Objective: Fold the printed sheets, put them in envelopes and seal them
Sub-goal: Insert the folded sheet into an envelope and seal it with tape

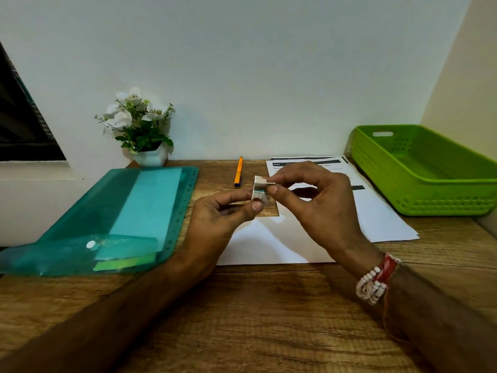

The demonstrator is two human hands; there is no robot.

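Pinching stamps [260, 190] in left hand [223, 211] and right hand [314, 195], thumb and forefinger closed on them | I judge them light, flimsy, tear-prone | grip edges, over envelope [269, 246].

Desk [255, 319] layout as we find it: folder [107, 219] at left, potted plant [150, 157] behind it against the wall [255, 63]. Pen [238, 172] at centre rear. We see the printed sheets [384, 219] right of the pen, and the basket [443, 203] just beside them at far right. Blank paper [269, 246] lies front of centre, meeting the printed sheets. Above it, left hand [215, 219] and right hand [322, 200] pinch one small paper [259, 191] between them.
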